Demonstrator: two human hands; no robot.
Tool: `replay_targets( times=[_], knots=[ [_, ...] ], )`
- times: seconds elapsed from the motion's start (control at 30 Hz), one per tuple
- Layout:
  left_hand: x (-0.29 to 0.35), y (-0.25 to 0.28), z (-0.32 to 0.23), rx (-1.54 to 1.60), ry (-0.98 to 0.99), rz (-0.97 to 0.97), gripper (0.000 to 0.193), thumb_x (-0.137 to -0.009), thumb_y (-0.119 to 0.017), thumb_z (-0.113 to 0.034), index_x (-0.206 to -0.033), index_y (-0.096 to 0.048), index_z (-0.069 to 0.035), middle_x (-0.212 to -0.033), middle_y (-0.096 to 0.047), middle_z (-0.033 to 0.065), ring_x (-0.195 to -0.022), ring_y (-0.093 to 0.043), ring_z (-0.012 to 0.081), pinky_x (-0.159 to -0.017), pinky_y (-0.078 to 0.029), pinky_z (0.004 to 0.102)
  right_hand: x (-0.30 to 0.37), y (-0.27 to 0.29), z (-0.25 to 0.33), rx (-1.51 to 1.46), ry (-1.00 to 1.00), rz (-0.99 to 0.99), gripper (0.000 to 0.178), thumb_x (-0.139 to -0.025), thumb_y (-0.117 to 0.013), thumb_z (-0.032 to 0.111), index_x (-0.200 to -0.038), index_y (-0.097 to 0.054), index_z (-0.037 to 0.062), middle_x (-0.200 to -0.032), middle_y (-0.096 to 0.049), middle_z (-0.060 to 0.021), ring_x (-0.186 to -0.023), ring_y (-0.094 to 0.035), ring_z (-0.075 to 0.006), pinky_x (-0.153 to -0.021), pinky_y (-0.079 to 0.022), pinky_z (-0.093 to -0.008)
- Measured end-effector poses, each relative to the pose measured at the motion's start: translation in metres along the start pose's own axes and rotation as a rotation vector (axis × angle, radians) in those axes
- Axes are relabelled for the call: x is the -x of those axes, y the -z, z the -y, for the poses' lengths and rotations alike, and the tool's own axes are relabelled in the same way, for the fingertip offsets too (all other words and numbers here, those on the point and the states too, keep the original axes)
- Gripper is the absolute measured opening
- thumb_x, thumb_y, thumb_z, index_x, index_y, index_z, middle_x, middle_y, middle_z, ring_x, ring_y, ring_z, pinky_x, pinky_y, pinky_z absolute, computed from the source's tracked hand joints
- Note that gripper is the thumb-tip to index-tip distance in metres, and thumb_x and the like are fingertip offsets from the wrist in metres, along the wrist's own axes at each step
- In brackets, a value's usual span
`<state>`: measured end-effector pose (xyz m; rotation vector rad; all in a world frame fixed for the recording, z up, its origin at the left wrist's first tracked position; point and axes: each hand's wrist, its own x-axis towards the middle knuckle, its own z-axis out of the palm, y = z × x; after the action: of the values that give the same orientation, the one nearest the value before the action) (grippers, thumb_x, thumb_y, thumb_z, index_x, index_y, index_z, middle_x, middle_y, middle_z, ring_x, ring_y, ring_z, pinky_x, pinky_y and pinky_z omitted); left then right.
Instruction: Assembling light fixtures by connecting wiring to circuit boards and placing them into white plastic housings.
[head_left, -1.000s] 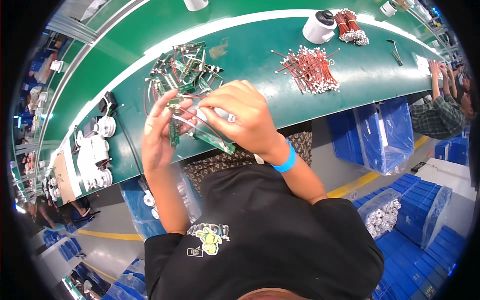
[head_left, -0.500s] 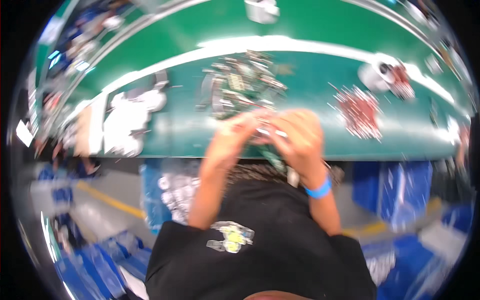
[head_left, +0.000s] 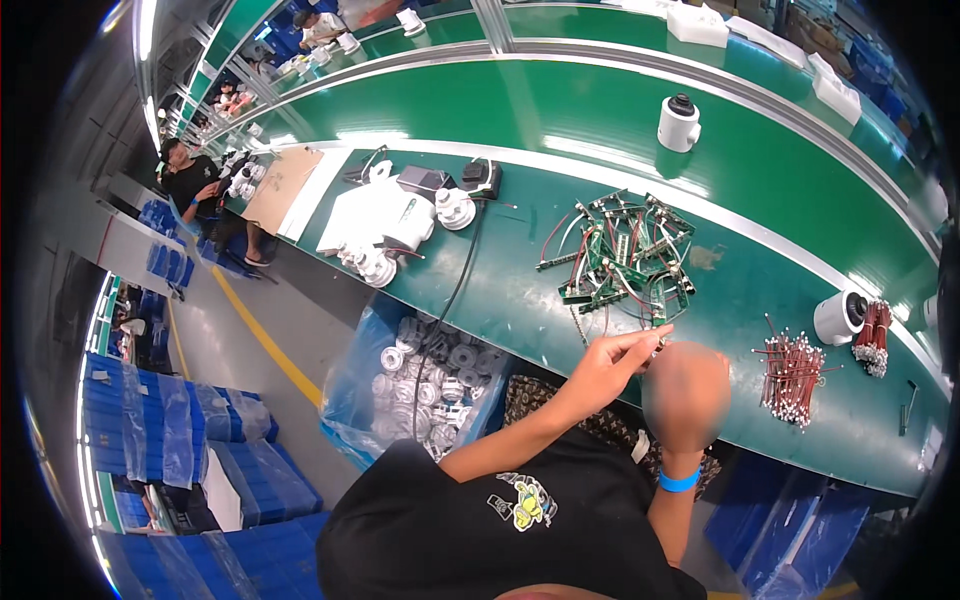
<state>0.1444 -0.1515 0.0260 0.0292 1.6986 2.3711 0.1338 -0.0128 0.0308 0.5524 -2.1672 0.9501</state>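
Observation:
My left hand [head_left: 618,362] is at the near edge of the green table, its thumb and fingers pressed together on something small that I cannot make out. My right hand [head_left: 688,398], with a blue band on its wrist, is close beside it; its fingers are blurred. Just beyond my hands lies a tangled pile of narrow green circuit boards [head_left: 622,262] with red, white and black wires. To the right of my hands lies a bundle of dark red wires [head_left: 790,375] with pale connector ends.
A white cylindrical housing [head_left: 840,318] stands by a second wire bundle [head_left: 872,345] at right. Another housing [head_left: 679,124] stands on the green belt. White parts [head_left: 375,265] and a black cable [head_left: 462,275] lie leftward. A lined bin [head_left: 350,385] holds white parts below. Another person [head_left: 190,180] sits far left.
The view has swung left, so the board pile, wires and my hands appear farther right. My hands stay close together. The picture is sharper, except around my right hand.

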Motion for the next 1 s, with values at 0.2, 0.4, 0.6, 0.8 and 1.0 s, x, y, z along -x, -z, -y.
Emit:
replay_targets(
  times=[0.2,0.4,0.6,0.8,1.0],
  knots=[
    [-0.001,-0.008,0.012,0.030,-0.053,-0.064,0.041,-0.102,-0.046,-0.025,-0.128,-0.053,0.006,-0.125,-0.059,0.0109,-0.096,-0.062,0.0130,-0.086,-0.054,0.0300,0.002,-0.002,0.000,-0.009,-0.039,-0.015,0.020,-0.068,-0.073,-0.005,-0.085,-0.066,0.0020,-0.080,-0.063,-0.0075,-0.074,-0.059,-0.0248,-0.070,-0.045,-0.0365],
    [0.004,-0.014,0.014,0.044,-0.026,-0.109,0.042,-0.102,-0.045,-0.025,-0.127,-0.053,0.007,-0.131,-0.056,0.0114,-0.097,-0.061,0.0126,-0.085,-0.054,0.0292,0.007,-0.004,-0.001,-0.056,-0.067,-0.025,0.018,-0.070,-0.072,-0.006,-0.085,-0.066,0.0011,-0.079,-0.063,-0.0090,-0.073,-0.058,-0.0263,-0.068,-0.044,-0.0371],
    [0.004,-0.015,0.022,0.027,-0.051,-0.114,0.042,-0.102,-0.045,-0.025,-0.128,-0.053,0.006,-0.130,-0.056,0.0102,-0.099,-0.060,0.0121,-0.085,-0.054,0.0283,0.008,-0.004,-0.002,-0.072,-0.086,-0.014,0.017,-0.070,-0.072,-0.006,-0.084,-0.066,0.0010,-0.079,-0.063,-0.0090,-0.073,-0.058,-0.0260,-0.069,-0.044,-0.0364],
    [-0.001,-0.005,0.023,0.154,0.051,-0.026,0.040,-0.102,-0.044,-0.025,-0.131,-0.052,0.002,-0.127,-0.057,0.0119,-0.102,-0.060,0.0142,-0.085,-0.055,0.0306,0.012,0.002,-0.011,-0.100,-0.129,0.105,0.025,-0.071,-0.071,-0.003,-0.094,-0.065,0.0011,-0.090,-0.064,-0.0109,-0.087,-0.061,-0.0288,-0.080,-0.046,-0.0389],
    [0.000,-0.004,0.011,0.336,0.128,0.027,0.045,-0.103,-0.041,-0.027,-0.136,-0.043,0.002,-0.124,-0.056,0.0168,-0.105,-0.063,0.0248,-0.085,-0.057,0.0357,0.041,0.059,-0.029,0.013,-0.614,0.064,0.041,-0.083,-0.063,0.006,-0.123,-0.056,-0.0017,-0.118,-0.059,-0.0164,-0.111,-0.056,-0.0280,-0.098,-0.040,-0.0375]
  ],
)
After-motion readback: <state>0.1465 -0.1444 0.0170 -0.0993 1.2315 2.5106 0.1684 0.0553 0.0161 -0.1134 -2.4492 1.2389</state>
